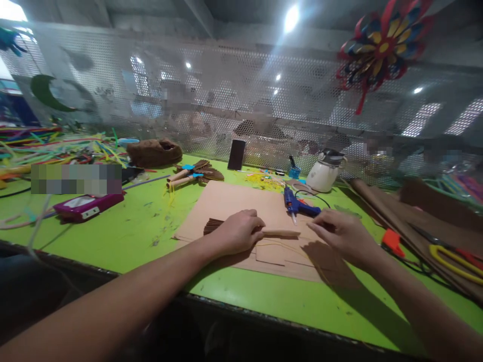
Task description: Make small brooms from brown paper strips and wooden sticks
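Observation:
My left hand is closed around a thin tan paper roll lying over a stack of tan paper sheets. Dark brown pleated paper sticks out on the left side of that hand. From near the roll a yellow string trails to the right across the sheets. My right hand hovers over the right side of the stack, its fingers curled and thumb close to them; what they hold, if anything, cannot be made out. Just beyond it lies a blue glue gun, nozzle toward me.
Brown paper pieces with tan roll handles lie at the back left. A magenta device sits left; a white jug and a phone stand behind. At right are yellow-and-red scissors, an orange object and brown sheets.

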A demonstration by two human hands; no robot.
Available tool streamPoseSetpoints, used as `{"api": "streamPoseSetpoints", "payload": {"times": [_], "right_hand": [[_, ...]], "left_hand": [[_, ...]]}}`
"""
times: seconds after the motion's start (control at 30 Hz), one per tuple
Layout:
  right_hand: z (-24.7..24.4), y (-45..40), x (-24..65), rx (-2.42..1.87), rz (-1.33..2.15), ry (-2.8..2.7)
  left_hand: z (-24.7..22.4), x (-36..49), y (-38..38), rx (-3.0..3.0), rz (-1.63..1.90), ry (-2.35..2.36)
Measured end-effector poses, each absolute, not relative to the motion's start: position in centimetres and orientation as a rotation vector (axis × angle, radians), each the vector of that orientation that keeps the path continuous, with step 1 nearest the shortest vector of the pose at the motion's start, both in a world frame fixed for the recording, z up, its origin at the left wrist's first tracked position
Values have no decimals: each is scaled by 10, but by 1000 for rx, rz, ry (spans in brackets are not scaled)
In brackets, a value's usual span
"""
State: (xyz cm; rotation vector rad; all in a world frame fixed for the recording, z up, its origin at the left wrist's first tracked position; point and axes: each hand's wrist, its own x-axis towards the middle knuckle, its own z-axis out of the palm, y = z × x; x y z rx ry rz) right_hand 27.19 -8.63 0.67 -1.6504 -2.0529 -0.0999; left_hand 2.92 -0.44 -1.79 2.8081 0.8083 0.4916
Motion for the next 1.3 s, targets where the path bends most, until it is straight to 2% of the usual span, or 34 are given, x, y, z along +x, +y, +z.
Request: {"api": "streamPoseSetpoints", "payload": {"times": [0.23,0.33,0.5,0.57,0.63,0.77,0.93,1.3], "right_hand": [[20,-44,255,-1633,367,-2334],[11,-34,258,-1646,525,-2191],[-7,-36,277,-1533,1131,-1763],[-10,-40,282,-1496,1265,-1708],[-10,-42,283,-1509,1248,-1803],[-10,-46,274,-1506,990,-2118],[-17,-50,265,-1600,703,-2189],[-17,-70,246,-1605,668,-2015]], "left_hand": [[-19,29,-6,2851,542,869],[-19,30,-7,2864,543,871],[-16,30,-11,2871,519,823],[-11,29,-13,2851,482,791],[-4,27,-16,2807,432,762],[6,22,-19,2708,346,741],[7,18,-17,2595,283,788],[4,17,-8,2562,291,735]]}}
